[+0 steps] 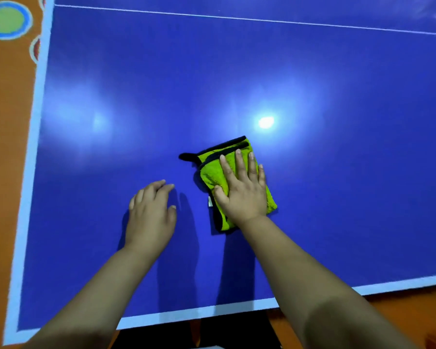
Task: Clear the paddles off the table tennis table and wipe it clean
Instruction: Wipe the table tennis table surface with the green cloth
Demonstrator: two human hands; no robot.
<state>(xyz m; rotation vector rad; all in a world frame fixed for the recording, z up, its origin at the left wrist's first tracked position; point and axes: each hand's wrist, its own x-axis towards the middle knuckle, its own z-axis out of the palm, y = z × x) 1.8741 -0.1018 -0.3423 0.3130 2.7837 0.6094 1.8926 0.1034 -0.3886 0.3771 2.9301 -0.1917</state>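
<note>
Right hand [242,190] presses flat on the folded green cloth [212,172] mid-tabletop [337,172], left hand [150,212] rests relaxed beside it, holding nothing. No paddles in view. I'd keep the palm flat and overlap strokes toward the edges.

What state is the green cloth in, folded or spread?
Folded: the green cloth shows two stacked black-trimmed edges beside the flat right hand.

We see the glossy table [337,84] under bright overhead light, with one hard white hotspot just off centre toward one o'clock and a broader hazy glare toward ten o'clock. Our left hand [150,215] and right hand [242,195] throw dark, soft-edged shadows on the blue beside each forearm, running toward six o'clock. The whole frame is slightly soft, worst in the eleven and one o'clock corners
</note>
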